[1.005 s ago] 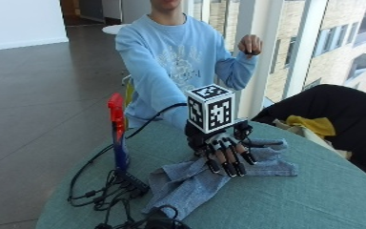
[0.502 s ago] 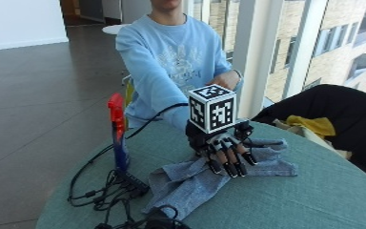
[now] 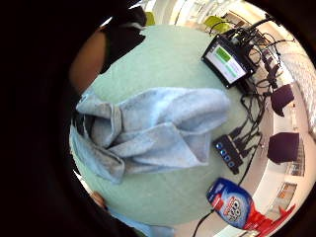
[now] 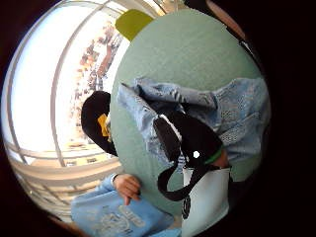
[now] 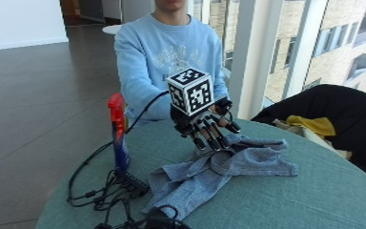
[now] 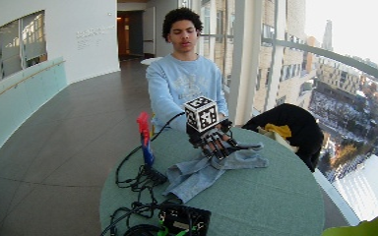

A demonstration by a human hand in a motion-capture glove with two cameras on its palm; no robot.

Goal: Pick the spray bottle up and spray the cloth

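Round green table (image 5: pixel 310 191) by tall windows. Crumpled blue cloth (image 5: pixel 234 167) lies mid-table. Gloved right hand (image 5: pixel 208 129) hovers just above cloth's near end, fingers straight, spread, holding nothing. Spray bottle (image 5: pixel 117 133), red trigger head, stands upright at table edge, apart from hand, beside cables.

We see plain daylight coming through the tall windows (image 6: pixel 346 73), where the sky glares white. The round table (image 5: pixel 310 195) is evenly lit, with only faint shadows. Both palm views bend strongly toward their dark rims, and all views look slightly soft.
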